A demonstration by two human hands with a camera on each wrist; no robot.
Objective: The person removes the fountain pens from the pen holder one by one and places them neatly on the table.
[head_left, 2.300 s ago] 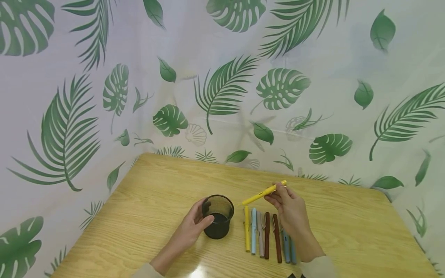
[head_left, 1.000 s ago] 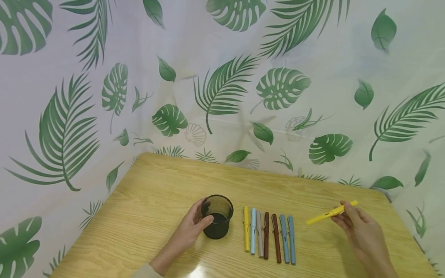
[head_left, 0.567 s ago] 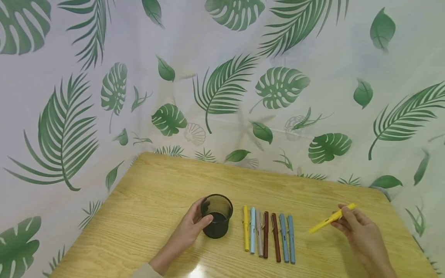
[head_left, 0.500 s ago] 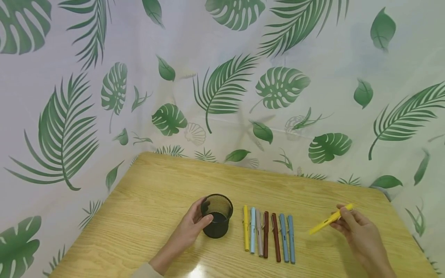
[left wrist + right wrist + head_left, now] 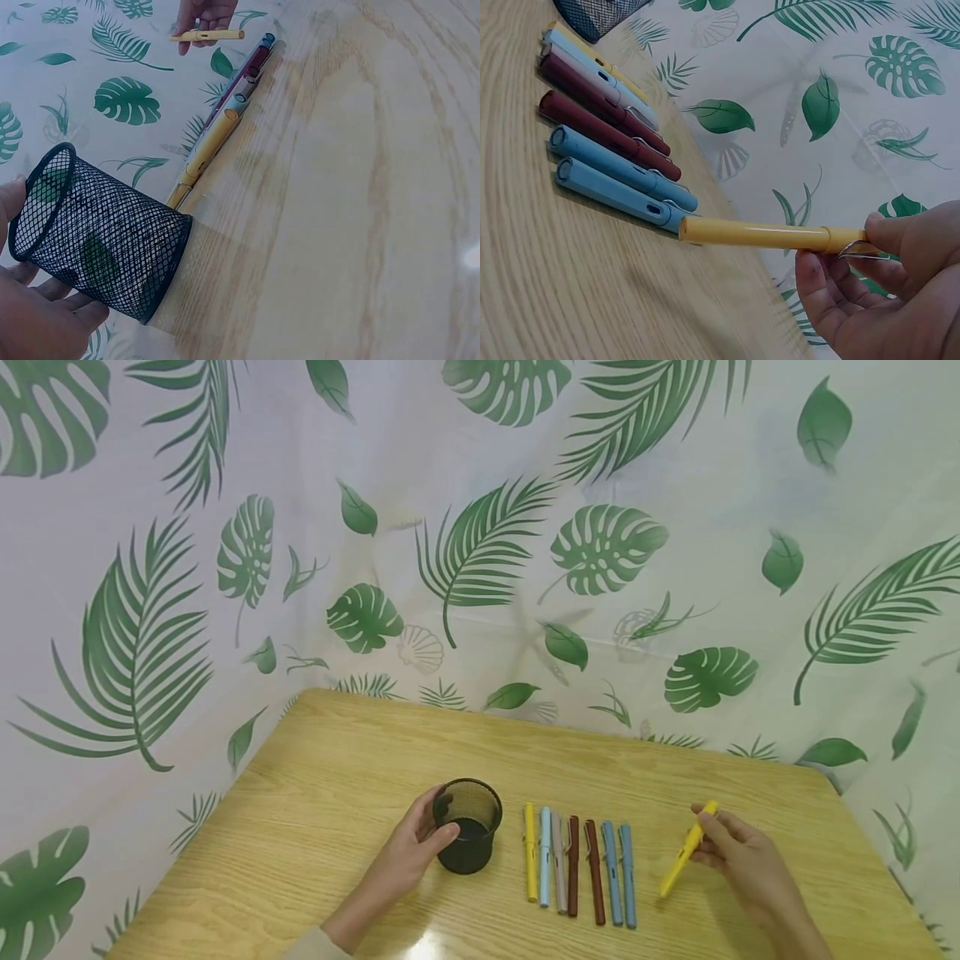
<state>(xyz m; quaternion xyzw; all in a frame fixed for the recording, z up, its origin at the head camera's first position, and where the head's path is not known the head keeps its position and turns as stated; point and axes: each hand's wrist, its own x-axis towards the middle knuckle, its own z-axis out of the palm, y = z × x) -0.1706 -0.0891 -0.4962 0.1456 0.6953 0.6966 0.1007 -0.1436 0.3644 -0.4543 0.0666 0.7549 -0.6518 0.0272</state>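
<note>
My left hand grips a black mesh pen cup, thumb at its rim and fingers round the far side. The cup stands upright on the table, and no pen shows inside. To the right, my right hand pinches a yellow pen near its clip end; the other end slants down toward the tabletop. In the right wrist view the yellow pen overlaps the end of a blue pen; contact with the table cannot be told.
A row of pens lies between cup and right hand: a yellow one, a light blue one, a greyish one, two dark red ones and two blue ones. A leaf-patterned cloth borders the wooden table.
My right hand carried the yellow pen from above the row to the right, then back left a little, turning it nearer to the row's direction. The left hand and cup stay put.
</note>
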